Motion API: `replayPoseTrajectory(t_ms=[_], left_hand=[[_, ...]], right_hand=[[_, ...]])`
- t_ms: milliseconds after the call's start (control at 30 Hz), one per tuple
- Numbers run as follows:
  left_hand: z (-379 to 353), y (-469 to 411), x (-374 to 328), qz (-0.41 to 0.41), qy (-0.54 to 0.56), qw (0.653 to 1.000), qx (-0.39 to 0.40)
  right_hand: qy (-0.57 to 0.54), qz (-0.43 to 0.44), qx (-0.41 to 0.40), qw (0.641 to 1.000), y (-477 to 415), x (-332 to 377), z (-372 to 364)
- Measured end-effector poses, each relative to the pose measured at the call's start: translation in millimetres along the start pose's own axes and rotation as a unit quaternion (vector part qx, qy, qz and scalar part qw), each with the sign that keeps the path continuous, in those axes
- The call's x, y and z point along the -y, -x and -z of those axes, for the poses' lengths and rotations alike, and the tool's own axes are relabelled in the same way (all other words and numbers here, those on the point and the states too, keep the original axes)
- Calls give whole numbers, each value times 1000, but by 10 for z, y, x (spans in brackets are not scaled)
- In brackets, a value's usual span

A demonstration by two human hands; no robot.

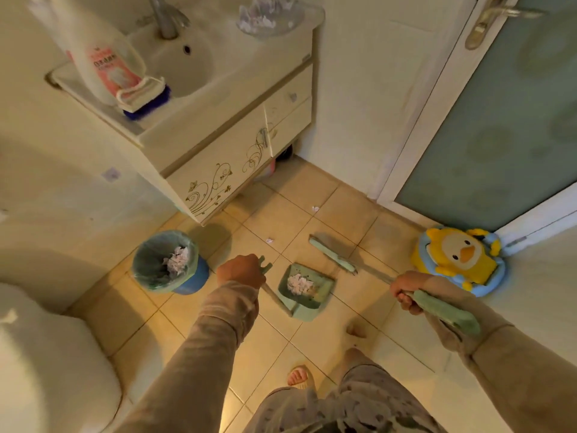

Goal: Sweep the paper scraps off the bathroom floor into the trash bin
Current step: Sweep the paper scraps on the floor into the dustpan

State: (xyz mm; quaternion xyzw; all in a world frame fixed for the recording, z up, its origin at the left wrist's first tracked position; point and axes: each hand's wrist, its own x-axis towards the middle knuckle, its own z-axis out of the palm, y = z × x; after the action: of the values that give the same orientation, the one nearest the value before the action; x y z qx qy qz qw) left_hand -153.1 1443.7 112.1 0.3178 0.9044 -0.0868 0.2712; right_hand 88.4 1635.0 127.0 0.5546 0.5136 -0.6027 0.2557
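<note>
The tiled floor (312,332) is taking up most of the view, with a toilet (46,354) at lower left and a sink cabinet (218,170) beyond. A yellow duck stool (459,260) is sitting against the door frame at right. The trash bin (170,262), lined with a green bag, is standing near the cabinet foot and is already holding a clump of paper.

The dustpan (304,285) is resting on the floor just right of the bin, carrying a pile of paper scraps (298,282). The broom (335,256) is lying low with its head just beyond the dustpan. Two loose scraps, one (269,240) near the bin and one (315,209) farther toward the door, are remaining on the tiles.

Judgement: the collecting step is under way and nearly complete. The next move is calling either for sweeping the two strays into the pan or for lifting the loaded pan level and tipping it over the bin without spilling.

The left hand (242,271) is reaching forward, arm extended, fingers closed around the top of the dustpan's upright handle. The right hand (407,293) is clamped on the broom handle, wrist turned inward. The hands are working well apart.
</note>
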Motion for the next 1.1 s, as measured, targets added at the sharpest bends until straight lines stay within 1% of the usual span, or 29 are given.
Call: replayPoseTrajectory(t_ms=[33, 100, 233, 333, 433, 533, 667, 800, 867, 933, 1000, 1033, 1100], left_hand=[[23, -29, 6, 10, 1, 1000, -2], [60, -101, 12, 33, 2, 999, -3], [171, -251, -21, 93, -9, 996, -4], [286, -390, -64, 137, 15, 990, 16], [348, -502, -93, 183, 44, 982, 19], [328, -562, -157, 217, 55, 975, 2], [279, -695, -301, 222, 39, 974, -19], [292, -778, -415, 217, 25, 975, -32], [307, -793, -387, 223, 26, 974, -26], [310, -795, -328, 230, 31, 973, -16], [324, -797, -287, 229, 29, 973, -13], [335, -802, -280, 226, 28, 974, -15], [368, -827, -283, 222, 33, 974, -17]], right_hand=[[52, -21, -6, 998, -100, 152, 22], [113, -27, -7, 993, -330, 404, 94], [167, -18, 0, 986, -656, 797, 272], [209, -4, 9, 978, -837, 1103, 387], [302, 3, 14, 953, -958, 1443, 458], [350, 23, 14, 936, -1054, 1748, 457], [416, 47, 0, 908, -1255, 2049, 322], [469, 68, 10, 881, -1449, 2121, 130], [477, 77, 23, 875, -1523, 2063, 70], [520, 49, 16, 852, -1536, 1952, 0], [577, 24, -11, 816, -1519, 1821, -43], [601, 19, -13, 799, -1505, 1758, -40], [629, 24, -5, 777, -1458, 1646, -10]])
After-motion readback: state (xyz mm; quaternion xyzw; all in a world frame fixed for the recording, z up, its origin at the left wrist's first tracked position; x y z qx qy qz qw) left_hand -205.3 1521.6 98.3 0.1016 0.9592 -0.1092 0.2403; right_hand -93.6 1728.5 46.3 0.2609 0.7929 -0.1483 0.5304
